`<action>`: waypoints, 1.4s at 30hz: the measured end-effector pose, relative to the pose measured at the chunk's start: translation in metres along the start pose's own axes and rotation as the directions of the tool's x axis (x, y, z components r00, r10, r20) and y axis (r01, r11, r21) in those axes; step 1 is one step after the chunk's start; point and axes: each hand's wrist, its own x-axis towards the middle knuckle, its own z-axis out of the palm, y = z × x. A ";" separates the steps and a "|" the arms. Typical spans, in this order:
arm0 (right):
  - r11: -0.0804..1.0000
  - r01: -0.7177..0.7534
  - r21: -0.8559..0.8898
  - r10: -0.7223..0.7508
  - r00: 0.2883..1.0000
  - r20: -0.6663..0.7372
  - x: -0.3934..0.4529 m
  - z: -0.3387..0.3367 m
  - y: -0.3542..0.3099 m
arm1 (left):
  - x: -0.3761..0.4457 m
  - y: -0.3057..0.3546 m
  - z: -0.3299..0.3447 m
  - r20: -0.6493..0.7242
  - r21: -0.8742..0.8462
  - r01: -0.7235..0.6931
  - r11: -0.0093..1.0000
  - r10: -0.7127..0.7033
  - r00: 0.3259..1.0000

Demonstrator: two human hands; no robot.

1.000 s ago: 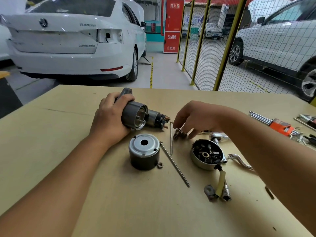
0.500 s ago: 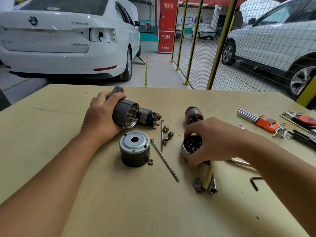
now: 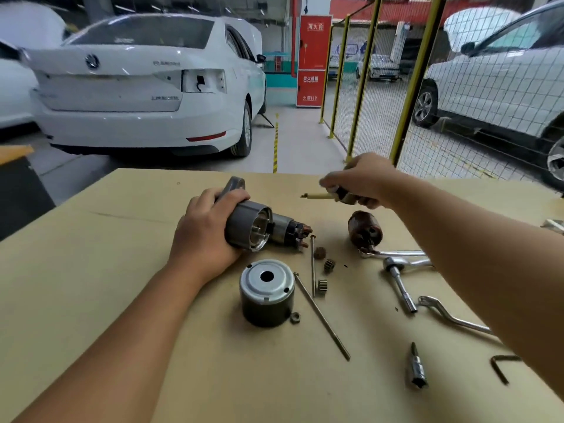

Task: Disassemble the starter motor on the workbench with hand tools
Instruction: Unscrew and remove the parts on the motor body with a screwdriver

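My left hand (image 3: 204,236) grips the grey starter motor housing (image 3: 248,227), which lies on its side on the workbench (image 3: 91,270) with the solenoid end (image 3: 293,233) pointing right. My right hand (image 3: 363,178) is raised over the far side of the bench and holds the brush end cap (image 3: 345,195), whose yellow-sleeved lead (image 3: 319,196) sticks out to the left. The brown armature (image 3: 364,230) lies below that hand. The cylindrical field housing (image 3: 267,293) stands in front of the motor.
Two long through bolts (image 3: 322,315) and three small gears (image 3: 329,265) lie right of the field housing, with a nut (image 3: 295,317) beside it. A ratchet with extension (image 3: 399,279), a bent wrench (image 3: 451,319), a socket bit (image 3: 415,369) and a hex key (image 3: 500,367) lie to the right.
My right hand has lifted the brush end cap with its lead off the bench and carried it up and away. My left hand has stayed on the motor housing.
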 end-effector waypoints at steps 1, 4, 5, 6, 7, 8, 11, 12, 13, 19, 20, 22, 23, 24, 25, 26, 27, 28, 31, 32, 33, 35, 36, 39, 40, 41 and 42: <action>0.999 0.011 -0.038 -0.012 1.000 -0.011 0.008 0.008 0.002 | 0.001 -0.002 0.000 -0.003 -0.002 -0.008 1.000 0.008 1.000; 0.984 0.046 -0.173 -0.049 0.999 -0.011 0.028 0.026 0.005 | 0.005 -0.007 0.002 -0.006 -0.018 -0.011 1.000 0.011 1.000; 0.972 0.048 -0.231 -0.051 0.999 -0.005 0.033 0.030 0.005 | 0.005 -0.009 0.002 -0.009 -0.025 -0.013 1.000 0.013 1.000; 0.954 0.049 -0.295 -0.050 0.999 0.004 0.036 0.034 0.006 | 0.006 -0.011 0.003 -0.012 -0.033 -0.012 0.999 0.012 1.000; 0.934 0.051 -0.353 -0.046 0.999 0.023 0.040 0.037 0.008 | 0.006 -0.012 0.004 -0.015 -0.043 -0.009 0.999 0.008 1.000; 0.918 0.055 -0.392 -0.039 0.998 0.048 0.041 0.040 0.010 | 0.007 -0.013 0.004 -0.015 -0.051 -0.007 0.999 0.007 1.000; 0.905 0.094 -0.415 -0.059 0.994 0.095 0.044 0.043 0.015 | 0.007 -0.014 0.004 -0.008 -0.053 -0.017 0.998 0.016 1.000; 0.913 0.100 -0.396 -0.070 0.994 0.088 0.042 0.039 0.018 | 0.007 -0.015 0.005 -0.006 -0.045 -0.017 0.999 0.017 1.000; 0.928 0.099 -0.359 -0.077 0.994 0.075 0.039 0.032 0.022 | 0.006 -0.016 0.005 -0.001 -0.041 -0.015 0.999 0.015 1.000; 0.970 0.053 -0.236 0.020 0.954 0.298 -0.005 -0.014 0.067 | 0.008 -0.018 0.009 -0.026 -0.115 0.023 0.993 -0.026 0.999; 0.990 0.046 -0.132 0.002 0.940 0.341 -0.011 -0.015 0.073 | 0.008 -0.017 0.009 -0.026 -0.137 0.031 0.990 -0.035 0.999; 0.997 0.082 0.014 -0.082 0.943 0.322 -0.017 -0.015 0.082 | 0.009 -0.017 0.008 -0.017 -0.163 0.050 0.985 -0.053 0.998; 0.994 0.103 0.045 -0.112 0.951 0.289 -0.018 -0.015 0.084 | 0.009 -0.016 0.008 -0.014 -0.172 0.056 0.984 -0.059 0.998; 0.991 0.119 0.064 -0.131 0.959 0.251 -0.019 -0.013 0.086 | 0.009 -0.015 0.008 -0.011 -0.175 0.057 0.983 -0.060 0.998; 0.989 0.128 0.073 -0.140 0.969 0.204 -0.019 -0.010 0.087 | 0.008 -0.014 0.007 -0.007 -0.171 0.055 0.984 -0.057 0.998; 0.988 0.132 0.076 -0.142 0.979 0.149 -0.019 -0.007 0.088 | 0.008 -0.013 0.007 -0.004 -0.166 0.049 0.985 -0.050 0.999; 0.988 0.130 0.084 -0.137 0.986 0.091 -0.018 -0.004 0.089 | 0.007 -0.013 0.008 -0.006 -0.163 0.043 0.986 -0.045 0.999; 0.987 0.119 0.104 -0.124 0.992 0.036 -0.017 -0.001 0.090 | 0.007 -0.013 0.008 -0.009 -0.165 0.038 0.985 -0.040 0.999; 0.984 0.083 0.156 -0.071 0.994 -0.082 -0.011 0.001 0.092 | 0.008 -0.011 0.007 -0.014 -0.178 0.029 0.984 -0.032 0.999; 0.988 0.078 0.133 -0.066 0.993 -0.094 -0.009 0.002 0.089 | 0.008 -0.012 0.008 -0.012 -0.181 0.031 0.983 -0.034 0.999; 0.992 0.077 0.103 -0.067 0.993 -0.095 -0.007 0.004 0.085 | 0.008 -0.013 0.008 -0.012 -0.186 0.033 0.982 -0.036 0.999; 0.994 0.067 0.085 -0.062 0.996 -0.056 -0.003 0.007 0.079 | 0.008 -0.015 0.008 -0.011 -0.197 0.046 0.979 -0.049 0.999; 0.995 0.058 0.086 -0.057 0.998 -0.020 -0.003 0.007 0.076 | 0.008 -0.015 0.008 -0.012 -0.201 0.048 0.978 -0.051 0.999; 1.000 0.001 -0.029 0.001 0.997 0.076 -0.005 0.004 0.068 | 0.009 -0.015 0.006 -0.016 -0.194 0.036 0.980 -0.040 0.999; 0.997 -0.013 -0.074 0.018 0.998 0.067 -0.008 0.003 0.066 | 0.010 -0.014 0.006 -0.006 -0.185 0.041 0.982 -0.043 0.999; 0.995 -0.013 -0.101 0.015 1.000 0.018 -0.010 0.001 0.065 | 0.010 -0.013 0.005 0.001 -0.179 0.045 0.983 -0.045 0.999; 0.994 0.001 -0.113 -0.007 0.998 -0.059 -0.014 -0.002 0.066 | 0.009 -0.013 0.005 0.006 -0.177 0.047 0.983 -0.047 0.999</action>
